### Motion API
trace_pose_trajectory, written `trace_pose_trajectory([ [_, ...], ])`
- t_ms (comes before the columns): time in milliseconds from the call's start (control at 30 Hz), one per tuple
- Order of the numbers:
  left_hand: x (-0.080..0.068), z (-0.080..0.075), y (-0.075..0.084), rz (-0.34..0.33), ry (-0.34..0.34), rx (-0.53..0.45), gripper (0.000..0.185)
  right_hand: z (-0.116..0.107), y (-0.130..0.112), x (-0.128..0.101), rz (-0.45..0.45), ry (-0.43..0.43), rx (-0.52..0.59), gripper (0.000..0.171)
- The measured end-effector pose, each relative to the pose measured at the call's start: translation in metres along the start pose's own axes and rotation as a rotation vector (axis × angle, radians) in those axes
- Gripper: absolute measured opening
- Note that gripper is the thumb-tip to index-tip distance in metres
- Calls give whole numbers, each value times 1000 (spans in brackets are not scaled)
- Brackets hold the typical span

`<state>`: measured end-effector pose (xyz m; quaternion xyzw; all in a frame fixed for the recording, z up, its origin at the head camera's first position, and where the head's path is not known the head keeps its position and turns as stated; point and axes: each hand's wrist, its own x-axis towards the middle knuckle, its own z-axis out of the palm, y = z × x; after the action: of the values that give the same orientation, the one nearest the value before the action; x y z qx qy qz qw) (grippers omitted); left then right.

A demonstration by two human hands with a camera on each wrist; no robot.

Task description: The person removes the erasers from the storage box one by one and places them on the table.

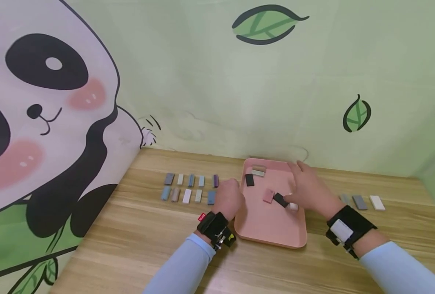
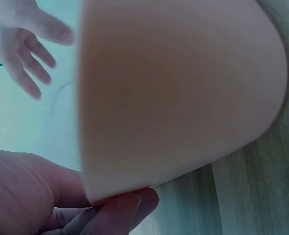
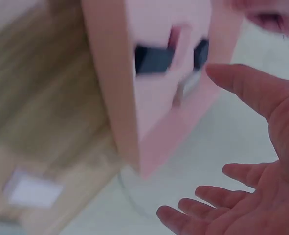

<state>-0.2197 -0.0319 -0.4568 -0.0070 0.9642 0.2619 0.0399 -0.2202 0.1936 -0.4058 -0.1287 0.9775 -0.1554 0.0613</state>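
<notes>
My left hand (image 1: 229, 199) is at the left rim of a shallow pink tray (image 1: 265, 230). In the left wrist view its thumb and fingers pinch the tray's edge, and the tray's wall (image 2: 183, 88) fills most of the picture. Over the tray's right side hovers my right hand (image 1: 310, 188), fingers spread and nothing in its grip in the right wrist view. Several small rectangular blocks lie inside the tray: a black block (image 1: 249, 179), a pale block (image 1: 258, 173), a pink block (image 1: 268, 195), another black block (image 1: 281, 199) and a white block (image 1: 293, 207) close under the right hand.
Left of the tray, small blocks stand in two rows, among them a purple block (image 1: 215, 181) and a blue block (image 1: 211, 197). To the right lie a grey block (image 1: 359, 202) and a white block (image 1: 377, 203). A printed wall cloth (image 1: 210, 81) hangs behind the wooden table (image 1: 129, 249).
</notes>
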Motion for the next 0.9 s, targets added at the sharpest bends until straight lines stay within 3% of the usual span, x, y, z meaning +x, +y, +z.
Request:
trace_pose_trajectory([
  [167, 1, 3, 0, 17, 4, 5, 8, 29, -15, 4, -8, -91, 9, 107],
  [300, 0, 3, 0, 27, 7, 1, 9, 39, -21, 6, 8, -168, -35, 94],
  [433, -1, 3, 1, 22, -2, -15, 10, 45, -22, 8, -7, -177, -94, 60],
  [600, 0, 2, 0, 18, -6, -13, 11, 51, -21, 11, -6, -175, -68, 14],
  [900, 0, -1, -1, 14, -2, 16, 9, 56, -25, 9, -12, -149, -86, 10],
])
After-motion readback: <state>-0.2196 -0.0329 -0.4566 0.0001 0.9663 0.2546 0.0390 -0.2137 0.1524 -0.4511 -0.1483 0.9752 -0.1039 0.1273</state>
